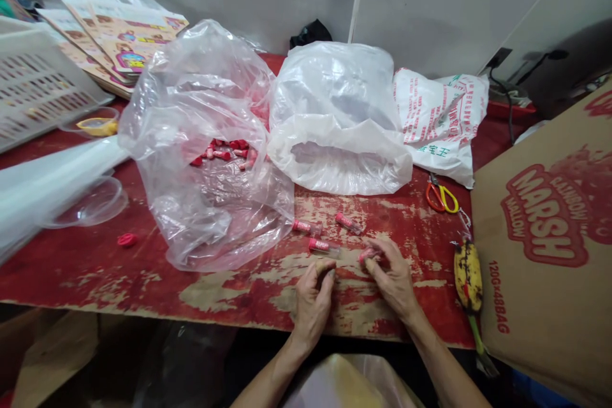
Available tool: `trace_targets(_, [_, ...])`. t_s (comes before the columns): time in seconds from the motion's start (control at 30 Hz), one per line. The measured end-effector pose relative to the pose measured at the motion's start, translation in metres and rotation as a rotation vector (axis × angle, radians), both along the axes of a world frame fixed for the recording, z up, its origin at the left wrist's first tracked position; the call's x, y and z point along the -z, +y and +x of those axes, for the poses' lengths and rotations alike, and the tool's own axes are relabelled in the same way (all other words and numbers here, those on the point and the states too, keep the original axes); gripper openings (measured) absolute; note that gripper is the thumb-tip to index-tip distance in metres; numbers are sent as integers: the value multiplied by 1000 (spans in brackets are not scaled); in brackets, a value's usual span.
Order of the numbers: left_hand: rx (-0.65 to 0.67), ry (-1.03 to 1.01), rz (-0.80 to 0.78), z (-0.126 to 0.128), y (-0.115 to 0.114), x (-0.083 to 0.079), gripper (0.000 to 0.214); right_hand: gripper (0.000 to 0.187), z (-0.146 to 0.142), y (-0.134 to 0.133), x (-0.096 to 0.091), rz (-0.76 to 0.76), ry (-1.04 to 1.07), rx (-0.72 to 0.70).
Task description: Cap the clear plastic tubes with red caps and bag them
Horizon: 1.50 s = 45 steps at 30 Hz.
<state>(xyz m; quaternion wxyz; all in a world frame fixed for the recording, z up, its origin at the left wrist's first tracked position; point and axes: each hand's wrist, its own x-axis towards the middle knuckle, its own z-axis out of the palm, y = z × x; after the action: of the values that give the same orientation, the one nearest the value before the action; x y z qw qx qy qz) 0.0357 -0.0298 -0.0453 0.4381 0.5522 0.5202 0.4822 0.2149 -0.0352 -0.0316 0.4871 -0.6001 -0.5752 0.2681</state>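
My right hand [393,275] pinches a small clear tube with a red label [369,255] between thumb and fingers, just above the worn red table [215,293]. To its left my left hand [314,296] is closed, thumb against curled fingers; whatever it may hold is hidden. Beyond the hands lie a red-labelled tube [325,247], a second tube [349,223] and a third tube [307,227]. An open clear plastic bag [205,204] at left contains several small red pieces [224,153]. Beside it a white plastic bag [339,159] stands with its mouth towards me.
Red-and-yellow scissors [442,197] and a spotted banana [468,277] lie near a large cardboard box [540,248] at right. A printed white sack [442,121] stands behind. At left are a white basket [43,83], clear lids [98,201] and a red cap-like piece [127,240].
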Motion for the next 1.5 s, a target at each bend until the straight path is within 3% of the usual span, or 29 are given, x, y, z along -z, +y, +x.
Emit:
trace_targets(0.1, [41,-82,-69,1,-3,-4,19,38,-3,-1,1,-9,446,59])
trace_targets(0.17, [115,-203,-165,4,-5,-8,23,37,-7,-4,1,0,619,48])
trace_targets(0.33, [169,-500,-327,15,-9,-19,30,34,-20,-14,-4,-35,778,-12])
trace_targets(0.53, [107,-445,-248,17,-10,-21,23,34,-28,-18,-5,-41,865,-10])
trace_targets(0.63, [98,-342,-173,17,-10,-18,19,32,-29,-19,-3,-43,814,35])
trace_targets(0.73, [84,-357,-201,17,-10,-14,25,28,-26,-22,-7,-80,667,38])
trace_targets(0.8, [89,-374,-236,16,-9,-11,32,25,-21,-23,-12,-75,478,42])
trace_targets(0.9, [41,-299,-230,12,-8,-6,32,26,-9,-22,-17,50,54,69])
trace_targets(1.03, [-72,-210,-192,6,-6,-2,27,30,0,-16,-11,209,-356,-103])
trace_targets(1.1, [-97,-188,-174,5,-6,-1,26,32,1,-14,-8,214,-410,-146])
trace_targets(1.23, [-129,-141,-137,4,-6,1,25,34,-2,-16,-3,239,-418,-67])
trace_targets(1.33, [-138,-135,-138,3,-6,3,25,34,-4,-18,0,239,-431,-114])
trace_targets(1.5, [-141,-129,-134,3,-5,4,24,30,-7,-14,6,168,-284,-64])
